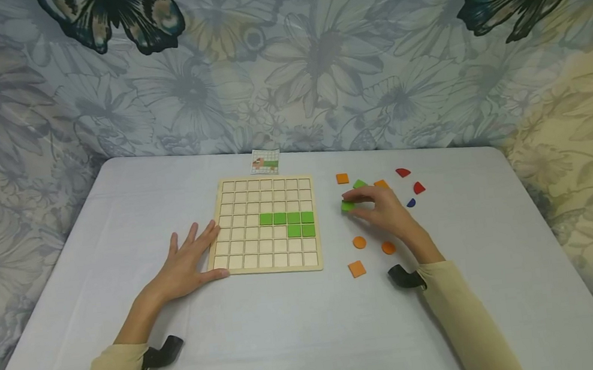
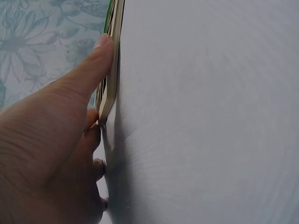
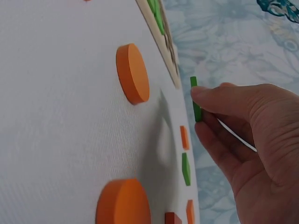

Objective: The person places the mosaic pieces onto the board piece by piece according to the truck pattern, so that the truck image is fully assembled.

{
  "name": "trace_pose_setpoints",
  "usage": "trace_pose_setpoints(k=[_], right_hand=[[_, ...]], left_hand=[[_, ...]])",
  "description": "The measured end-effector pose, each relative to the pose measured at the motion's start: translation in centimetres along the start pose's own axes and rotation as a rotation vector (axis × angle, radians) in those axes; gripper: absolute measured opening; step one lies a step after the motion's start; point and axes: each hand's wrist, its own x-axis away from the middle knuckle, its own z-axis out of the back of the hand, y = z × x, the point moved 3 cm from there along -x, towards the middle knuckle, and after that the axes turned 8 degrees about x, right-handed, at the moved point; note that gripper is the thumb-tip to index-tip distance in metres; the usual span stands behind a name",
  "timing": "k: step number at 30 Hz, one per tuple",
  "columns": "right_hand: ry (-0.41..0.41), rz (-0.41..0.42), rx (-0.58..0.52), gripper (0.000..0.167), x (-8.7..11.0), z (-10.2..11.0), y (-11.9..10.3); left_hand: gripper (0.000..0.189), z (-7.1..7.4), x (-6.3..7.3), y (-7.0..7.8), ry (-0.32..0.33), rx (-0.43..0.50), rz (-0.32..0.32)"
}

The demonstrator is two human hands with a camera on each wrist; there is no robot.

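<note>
A wooden grid board lies on the table, with several green square tiles set in its cells at the right side. My left hand rests at the board's left edge with fingers spread, thumb at the near corner. In the left wrist view the thumb lies along the board's rim. My right hand pinches a green square tile between thumb and fingers, right of the board. The right wrist view shows this tile edge-on, lifted off the table.
Orange squares, orange discs, another green tile, red pieces and a blue piece lie scattered right of the board. A small picture card lies behind the board. A patterned cloth hangs behind the table.
</note>
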Motion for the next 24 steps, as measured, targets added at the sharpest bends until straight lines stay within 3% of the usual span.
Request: trace_pose_setpoints(k=[24], right_hand=[[-0.074, 0.084, -0.048, 0.032, -1.1, -2.7, -2.9]], left_hand=[[0.102, 0.0, 0.0, 0.0, 0.006, 0.009, 0.007]])
